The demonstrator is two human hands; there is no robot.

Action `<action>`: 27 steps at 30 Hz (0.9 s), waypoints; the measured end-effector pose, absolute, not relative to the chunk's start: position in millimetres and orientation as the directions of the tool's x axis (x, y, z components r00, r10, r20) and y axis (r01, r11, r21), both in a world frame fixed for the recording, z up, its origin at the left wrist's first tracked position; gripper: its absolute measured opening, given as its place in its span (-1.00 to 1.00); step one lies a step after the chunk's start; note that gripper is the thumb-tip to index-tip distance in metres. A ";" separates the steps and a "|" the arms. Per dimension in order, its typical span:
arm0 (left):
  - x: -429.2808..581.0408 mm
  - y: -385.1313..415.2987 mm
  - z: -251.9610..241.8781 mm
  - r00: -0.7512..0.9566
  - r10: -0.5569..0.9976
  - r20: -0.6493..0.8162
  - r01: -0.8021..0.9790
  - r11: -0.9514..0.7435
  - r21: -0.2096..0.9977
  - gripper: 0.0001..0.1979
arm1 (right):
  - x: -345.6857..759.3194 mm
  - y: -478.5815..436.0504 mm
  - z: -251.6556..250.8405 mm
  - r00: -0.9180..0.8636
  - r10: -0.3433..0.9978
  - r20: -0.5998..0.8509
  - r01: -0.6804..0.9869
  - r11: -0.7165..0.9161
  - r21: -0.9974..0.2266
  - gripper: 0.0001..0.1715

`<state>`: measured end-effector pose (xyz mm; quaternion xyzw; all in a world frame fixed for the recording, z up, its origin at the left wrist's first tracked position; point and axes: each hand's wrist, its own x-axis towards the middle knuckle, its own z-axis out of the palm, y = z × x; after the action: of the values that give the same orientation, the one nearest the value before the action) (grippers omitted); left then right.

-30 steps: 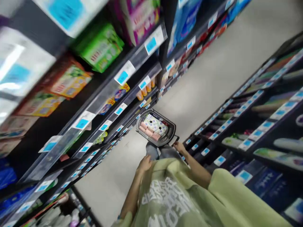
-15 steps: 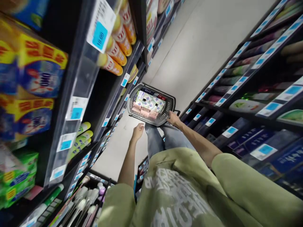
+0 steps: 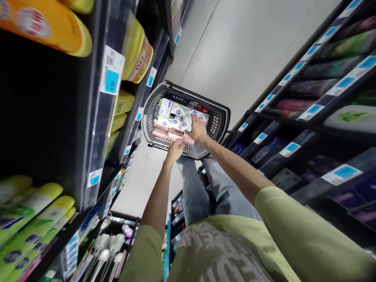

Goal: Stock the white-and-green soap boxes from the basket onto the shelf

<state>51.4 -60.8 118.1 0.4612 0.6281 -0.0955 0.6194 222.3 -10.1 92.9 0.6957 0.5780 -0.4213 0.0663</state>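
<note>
A grey plastic shopping basket (image 3: 225,117) sits in front of my legs, holding several small cartons. White-and-green patterned boxes (image 3: 178,110) fill its middle, and pink boxes (image 3: 175,134) lie in a row along the near side. My left hand (image 3: 175,149) is closed at the basket's near rim, its fingertips close to the pink boxes; part of its grip is hidden. Inside the basket, my right hand (image 3: 198,130) reaches over the white boxes at the right with fingers spread. It covers some of them, and nothing shows in its grasp.
Shelving rises on both sides of a pale floor (image 3: 235,47). On the left stand yellow bottles (image 3: 136,51) and green-yellow bottles (image 3: 38,231), behind price tags (image 3: 111,74). The right shelf (image 3: 311,117) carries packaged goods. Brushes (image 3: 102,256) hang at the lower left.
My right hand has left the basket's right rim and moved in over the boxes. My left hand has come up to the near rim. The basket appears larger, and the shelves have shifted in view.
</note>
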 end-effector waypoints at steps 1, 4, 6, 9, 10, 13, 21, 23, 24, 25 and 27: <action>52.8 -72.2 107.8 0.191 0.429 -0.883 0.700 0.571 0.429 -0.69 | 219.9 -5.8 83.8 -0.022 0.748 -0.663 0.859 -0.325 -0.396 -0.03; 52.4 -106.5 82.0 0.201 0.336 -0.920 0.716 0.590 0.373 -0.73 | 214.8 14.2 56.3 -0.041 0.767 -0.640 0.863 -0.295 -0.409 -0.03; 49.0 -125.1 67.6 0.215 0.287 -0.933 0.712 0.608 0.351 -0.76 | 212.0 29.7 35.7 -0.065 0.797 -0.601 0.870 -0.249 -0.425 -0.01; 41.4 -141.3 48.1 0.223 0.227 -0.948 0.682 0.658 0.318 -0.76 | 207.3 43.9 3.6 -0.117 0.817 -0.565 0.878 -0.180 -0.443 -0.03; 38.7 -143.4 42.1 0.223 0.206 -0.953 0.668 0.679 0.304 -0.74 | 205.9 44.3 -5.8 -0.131 0.812 -0.568 0.877 -0.172 -0.448 -0.06; 30.9 -141.7 27.1 0.220 0.147 -0.964 0.634 0.730 0.256 -0.68 | 204.8 30.8 -22.4 -0.120 0.806 -0.580 0.864 -0.202 -0.460 -0.22; 29.0 -100.7 25.9 0.166 0.198 -0.966 0.719 0.647 0.256 -0.73 | 242.4 -50.0 22.2 -0.095 0.636 -0.766 0.907 -0.262 -0.330 -0.29; 33.2 -85.7 32.5 0.160 0.282 -0.946 0.731 0.610 0.306 -0.74 | 258.2 -67.1 36.1 -0.089 0.517 -0.851 0.920 -0.285 -0.270 -0.32; 35.6 -78.8 35.8 0.163 0.316 -0.935 0.730 0.599 0.329 -0.74 | 266.2 -74.1 41.5 -0.090 0.474 -0.876 0.921 -0.295 -0.254 -0.32; 38.2 -72.5 39.0 0.168 0.342 -0.925 0.726 0.592 0.350 -0.74 | 274.0 -80.0 46.1 -0.095 0.440 -0.893 0.919 -0.305 -0.248 -0.33; 43.0 -62.8 45.6 0.176 0.376 -0.910 0.713 0.588 0.381 -0.72 | 287.4 -88.5 53.9 -0.115 0.378 -0.918 0.911 -0.327 -0.249 -0.37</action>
<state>43.0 -62.8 45.6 0.4337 0.6278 -0.1332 0.6325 287.4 -88.5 53.9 0.6163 0.5232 -0.5328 0.2502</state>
